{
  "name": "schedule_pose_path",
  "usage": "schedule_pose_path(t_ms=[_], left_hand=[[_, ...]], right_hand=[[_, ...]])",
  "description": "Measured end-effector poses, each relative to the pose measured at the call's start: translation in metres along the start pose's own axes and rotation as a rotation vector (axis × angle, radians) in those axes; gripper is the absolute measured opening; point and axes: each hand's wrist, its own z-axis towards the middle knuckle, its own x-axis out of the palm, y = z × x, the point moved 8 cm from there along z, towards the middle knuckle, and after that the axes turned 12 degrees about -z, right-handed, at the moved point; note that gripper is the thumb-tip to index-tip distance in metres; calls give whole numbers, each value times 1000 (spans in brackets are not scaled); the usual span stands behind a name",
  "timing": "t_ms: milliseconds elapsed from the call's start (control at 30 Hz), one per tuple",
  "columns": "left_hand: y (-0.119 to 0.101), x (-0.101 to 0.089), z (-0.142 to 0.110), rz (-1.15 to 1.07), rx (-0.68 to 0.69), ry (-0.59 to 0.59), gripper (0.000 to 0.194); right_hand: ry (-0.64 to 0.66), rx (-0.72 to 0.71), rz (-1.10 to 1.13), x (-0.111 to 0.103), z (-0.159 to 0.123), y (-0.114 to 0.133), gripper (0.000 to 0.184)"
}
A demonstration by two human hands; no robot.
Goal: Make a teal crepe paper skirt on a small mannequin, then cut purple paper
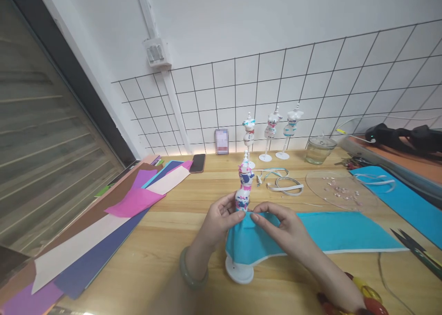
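A miniature dress form (243,193), white with pink and blue patches, stands on its round white base in front of me. Around its lower body hangs turquoise fabric (331,232) with a white lower edge, its long loose end trailing right over the table. My left hand (223,216) closes round the form at the waist, thumb pressing the fabric's top edge against it. With thumb and index finger, my right hand (279,223) pinches the fabric's upper edge just right of the form. The form's stem is hidden behind the cloth.
Several more small dress forms (271,126) stand behind. Strips of coloured fabric (134,200) lie left, near a phone (198,163). To the right are a clear plate (334,195) with beads, a glass (320,150), white elastic (286,186), another turquoise strip (404,200) and scissors (416,248).
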Motion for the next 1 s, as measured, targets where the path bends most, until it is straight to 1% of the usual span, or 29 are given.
schedule_pose_path(t_ms=[100,267,467,633,800,1000], left_hand=[[3,1,-1,-16,-28,26,54],[5,3,-1,-25,-44,51,59],[5,3,0,-10,-47,50,57],[4,5,-1,-8,-51,76,54],[4,5,-1,-7,-41,100,58],[6,4,-1,-20,-36,88,61]], right_hand=[[-9,-5,-15,0,-1,1,17],[-29,-11,-43,0,-2,1,18],[-32,-23,-43,-1,-2,1,16],[24,-76,12,-1,-3,10,14],[73,-136,68,0,-3,19,15],[45,-75,76,2,-2,11,11]])
